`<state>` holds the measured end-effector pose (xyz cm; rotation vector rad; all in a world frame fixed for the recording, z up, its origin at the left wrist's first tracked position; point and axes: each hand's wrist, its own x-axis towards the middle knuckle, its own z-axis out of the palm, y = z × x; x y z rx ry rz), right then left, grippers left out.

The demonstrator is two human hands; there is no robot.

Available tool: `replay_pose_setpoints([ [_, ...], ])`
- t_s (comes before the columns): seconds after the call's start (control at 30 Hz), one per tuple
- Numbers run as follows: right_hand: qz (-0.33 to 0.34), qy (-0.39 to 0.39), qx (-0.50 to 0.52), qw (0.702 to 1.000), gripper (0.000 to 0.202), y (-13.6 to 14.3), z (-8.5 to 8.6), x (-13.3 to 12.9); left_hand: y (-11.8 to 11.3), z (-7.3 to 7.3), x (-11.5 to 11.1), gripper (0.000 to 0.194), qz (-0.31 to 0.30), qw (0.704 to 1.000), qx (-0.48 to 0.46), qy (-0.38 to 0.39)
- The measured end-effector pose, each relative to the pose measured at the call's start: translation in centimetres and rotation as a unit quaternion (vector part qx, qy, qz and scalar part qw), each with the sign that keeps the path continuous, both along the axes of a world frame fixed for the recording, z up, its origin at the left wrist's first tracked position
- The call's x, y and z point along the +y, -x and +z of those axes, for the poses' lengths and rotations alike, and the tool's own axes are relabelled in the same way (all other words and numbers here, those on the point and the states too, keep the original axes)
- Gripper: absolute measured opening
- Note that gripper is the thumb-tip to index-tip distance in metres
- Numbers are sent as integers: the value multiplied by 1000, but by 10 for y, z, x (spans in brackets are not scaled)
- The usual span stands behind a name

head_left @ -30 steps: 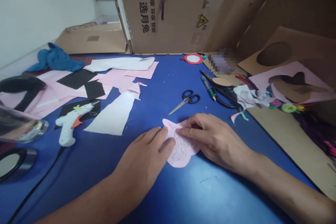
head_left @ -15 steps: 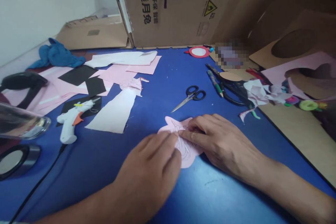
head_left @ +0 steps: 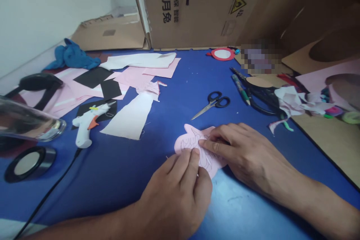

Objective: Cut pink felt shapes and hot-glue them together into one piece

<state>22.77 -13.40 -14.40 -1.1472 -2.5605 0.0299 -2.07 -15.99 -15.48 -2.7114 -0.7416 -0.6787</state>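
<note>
A pink cutout (head_left: 191, 133) with rounded lobes and thin dark drawn lines lies on the blue tabletop in front of me. My left hand (head_left: 178, 185) is closed, its fingertips pressed together on the cutout's near left part. My right hand (head_left: 237, 148) holds the right side, thumb and bent fingers closed on it; the grip's underside is hidden. Between the two hands the drawn lines show. Just beyond the cutout lie black-handled scissors (head_left: 212, 103), blades apart from both hands and pointing toward the cutout.
Left stand a white glue gun (head_left: 84, 127) with a cord, a tape roll (head_left: 30, 165) and a clear cup (head_left: 33, 122). Behind are white fabric (head_left: 131, 116), pink and black sheets and a blue cloth (head_left: 74, 56). Rightward lie a green pen (head_left: 241, 89), pliers, scraps and cardboard (head_left: 317, 142).
My left hand has slid nearer and slightly right over the cutout, uncovering more of its upper left part. My right hand keeps its hold. The whole view has shifted a little left.
</note>
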Motion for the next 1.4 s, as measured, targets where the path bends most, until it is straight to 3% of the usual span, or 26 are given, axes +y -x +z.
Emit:
replay_pose_setpoints([
  [0.37,-9,7,10,1000,39,0,1,0,1,-2,5,32,6,998,2,55],
  [0.8,-14,20,14,1000,38,-4,5,3,17,20,34,41,-34,974,21,224],
  [0.93,-16,19,21,999,38,-4,5,2,17,20,36,41,-48,977,37,203],
  [1.13,-3,10,24,1000,39,-4,6,2,17,23,31,30,-86,986,104,94],
  [1.4,-1,17,7,1000,39,-4,7,2,14,27,19,23,-138,981,128,55],
])
